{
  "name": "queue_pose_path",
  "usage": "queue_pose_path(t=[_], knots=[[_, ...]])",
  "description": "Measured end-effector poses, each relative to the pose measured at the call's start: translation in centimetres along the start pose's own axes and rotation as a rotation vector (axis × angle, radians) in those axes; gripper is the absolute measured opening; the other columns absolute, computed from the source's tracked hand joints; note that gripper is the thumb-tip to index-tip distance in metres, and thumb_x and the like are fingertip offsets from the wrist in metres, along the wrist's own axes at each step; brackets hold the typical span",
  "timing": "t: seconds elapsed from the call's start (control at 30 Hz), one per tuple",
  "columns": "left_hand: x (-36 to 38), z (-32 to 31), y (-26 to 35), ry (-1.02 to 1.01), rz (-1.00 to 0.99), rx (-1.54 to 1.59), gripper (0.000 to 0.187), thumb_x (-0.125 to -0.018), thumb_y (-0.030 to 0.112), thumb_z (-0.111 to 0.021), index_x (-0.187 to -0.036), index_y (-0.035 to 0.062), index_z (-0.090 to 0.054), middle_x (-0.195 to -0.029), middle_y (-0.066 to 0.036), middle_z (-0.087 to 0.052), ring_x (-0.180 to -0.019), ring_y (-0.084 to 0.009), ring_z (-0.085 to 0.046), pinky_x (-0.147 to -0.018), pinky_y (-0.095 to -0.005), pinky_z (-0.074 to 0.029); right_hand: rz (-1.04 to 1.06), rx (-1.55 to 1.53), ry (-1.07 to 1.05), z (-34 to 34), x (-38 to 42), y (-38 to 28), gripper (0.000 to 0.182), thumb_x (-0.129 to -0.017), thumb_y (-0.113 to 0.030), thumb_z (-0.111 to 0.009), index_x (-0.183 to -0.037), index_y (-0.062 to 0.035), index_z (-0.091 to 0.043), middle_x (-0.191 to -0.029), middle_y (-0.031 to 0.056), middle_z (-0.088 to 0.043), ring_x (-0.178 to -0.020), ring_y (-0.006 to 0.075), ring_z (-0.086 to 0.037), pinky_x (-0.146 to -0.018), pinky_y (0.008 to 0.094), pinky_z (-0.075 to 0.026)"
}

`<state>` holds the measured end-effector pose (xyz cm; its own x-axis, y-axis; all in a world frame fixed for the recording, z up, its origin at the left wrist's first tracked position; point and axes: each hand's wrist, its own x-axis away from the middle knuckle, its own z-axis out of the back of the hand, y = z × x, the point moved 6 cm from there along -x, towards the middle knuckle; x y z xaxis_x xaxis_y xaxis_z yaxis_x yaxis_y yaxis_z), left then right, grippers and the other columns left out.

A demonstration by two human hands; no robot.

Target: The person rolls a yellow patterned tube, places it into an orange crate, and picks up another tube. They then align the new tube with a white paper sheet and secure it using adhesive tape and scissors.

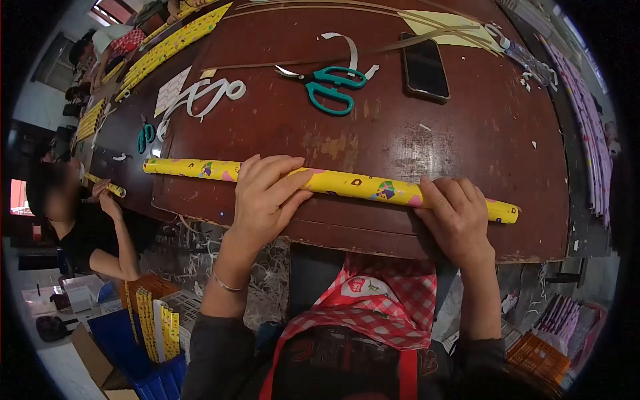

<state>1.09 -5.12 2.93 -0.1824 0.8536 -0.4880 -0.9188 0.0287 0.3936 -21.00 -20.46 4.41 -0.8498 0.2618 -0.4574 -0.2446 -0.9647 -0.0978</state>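
A long, narrow roll of yellow wrapping paper (353, 187) printed with colourful figures lies across the front of the brown table, slanting slightly down to the right. My left hand (270, 193) grips it left of its middle, with the fingers over the top and the thumb on the near side. Towards its right end my right hand (457, 217) is closed over it, fingers bent. Both ends of the roll stick out past my hands. Beyond it lie teal-handled scissors (327, 88) with their blades parted, and a dark phone (425, 70).
White tape strips (207, 97) curl on the worn table (267, 123). A second pair of scissors (145, 135) lies at left. Yellow rolls (170, 50) are stacked at far left, purple rolls (580, 120) at right. A co-worker (93, 227) sits at left holding another yellow roll (110, 187).
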Motion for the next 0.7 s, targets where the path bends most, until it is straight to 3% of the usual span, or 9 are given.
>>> queue_pose_path(t=[0.27, 0.4, 0.57, 0.7], knots=[[0.5, 1.1, 0.3, 0.061, -0.123, -0.090, 0.021, -0.072, 0.010, -0.078, -0.090, 0.0119, -0.069, -0.108, -0.005, -0.067, -0.104, -0.0263, -0.063, -0.097, -0.0482, -0.037, 0.011, -0.040, 0.025, -0.3, -0.3, -0.6, 0.050, -0.065, -0.012, -0.077, -0.113, -0.0043, -0.063, -0.095, 0.0092, -0.062, -0.081, 0.0265, -0.059, -0.069, 0.0391, -0.049], [0.2, 1.0, 0.2, 0.052, -0.016, -0.060, 0.020, -0.072, 0.009, -0.078, -0.090, 0.0119, -0.068, -0.109, -0.005, -0.068, -0.104, -0.0262, -0.063, -0.100, -0.0487, -0.035, -0.009, -0.026, 0.028, -0.5, -0.2, -0.5, 0.049, -0.069, -0.018, -0.077, -0.115, -0.0082, -0.063, -0.094, 0.0063, -0.061, -0.081, 0.0235, -0.058, -0.070, 0.0376, -0.048], [0.6, 1.0, 0.2, 0.074, -0.118, -0.085, 0.024, -0.073, 0.010, -0.077, -0.095, 0.0097, -0.068, -0.107, -0.005, -0.068, -0.103, -0.0255, -0.063, -0.101, -0.0498, -0.034, -0.002, -0.057, 0.027, -0.3, -0.3, -0.6, 0.050, -0.066, -0.013, -0.077, -0.113, -0.0043, -0.063, -0.095, 0.0090, -0.062, -0.082, 0.0263, -0.059, -0.070, 0.0395, -0.048], [0.6, 0.9, 0.2, 0.031, -0.069, -0.072, 0.033, -0.074, 0.013, -0.077, -0.105, 0.0098, -0.067, -0.112, -0.005, -0.065, -0.106, -0.0251, -0.061, -0.101, -0.0498, -0.033, -0.006, -0.054, 0.029, -0.3, -0.4, -0.6, 0.049, -0.066, -0.013, -0.077, -0.113, -0.0044, -0.063, -0.095, 0.0089, -0.062, -0.081, 0.0263, -0.059, -0.069, 0.0394, -0.048]])
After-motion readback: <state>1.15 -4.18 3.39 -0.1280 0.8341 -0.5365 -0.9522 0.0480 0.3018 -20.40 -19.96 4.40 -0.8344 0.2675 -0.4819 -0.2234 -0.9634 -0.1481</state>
